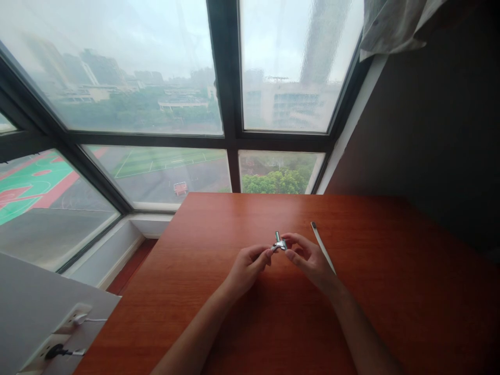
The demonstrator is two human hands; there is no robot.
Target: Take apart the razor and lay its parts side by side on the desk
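Observation:
Both my hands meet over the middle of a reddish-brown wooden table [390, 291]. Between their fingertips is a small shiny metal piece [279, 242], T-shaped, with a short stem sticking up. My left hand [248, 265] pinches its left end with curled fingers. My right hand [307, 255] pinches its right end, fingers bent round it. The piece is held just above the tabletop. What it is exactly is too small to make out.
A thin white stick with a dark tip [322, 245] lies on the table just right of my right hand. A large window [226, 135] rises behind the table's far edge. At lower left a white wall socket [62, 338] has cables plugged in.

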